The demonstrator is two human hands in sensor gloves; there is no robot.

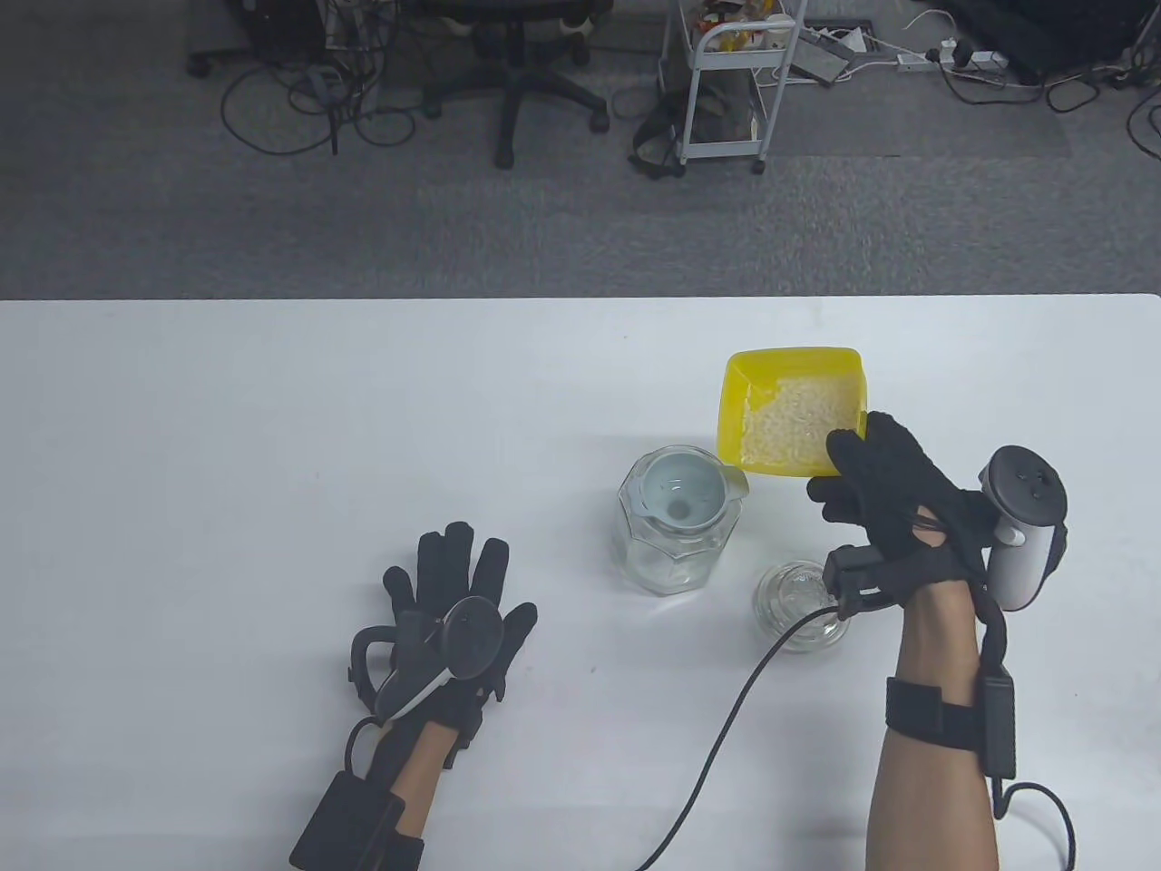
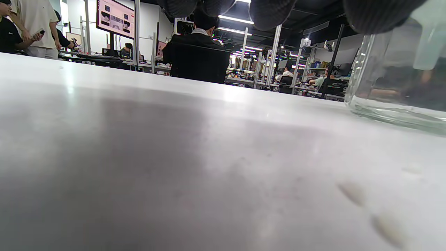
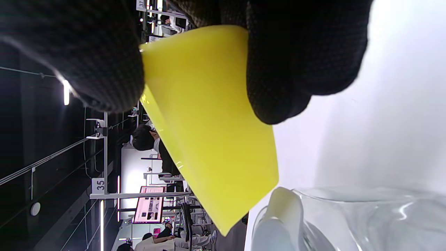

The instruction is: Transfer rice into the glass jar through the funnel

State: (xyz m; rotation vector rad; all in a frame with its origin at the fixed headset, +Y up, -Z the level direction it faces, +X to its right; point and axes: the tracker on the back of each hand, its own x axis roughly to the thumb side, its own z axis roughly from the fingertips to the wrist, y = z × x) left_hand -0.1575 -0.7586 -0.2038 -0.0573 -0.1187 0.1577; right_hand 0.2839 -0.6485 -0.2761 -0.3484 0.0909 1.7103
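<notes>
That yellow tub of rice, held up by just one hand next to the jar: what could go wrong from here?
The right hand grips the yellow tub at one corner only, so it might twist and scatter rice over the table.

The funnel sits loose in the glass jar, and the left hand rests on the table away from it, so a nudge from the tub could tip the funnel.

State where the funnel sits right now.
In the table view, the funnel sits in the glass jar's mouth, right of centre, beside the yellow rice tray.

"35", apparently, on a background sign (image 3: 96, 185).
</notes>
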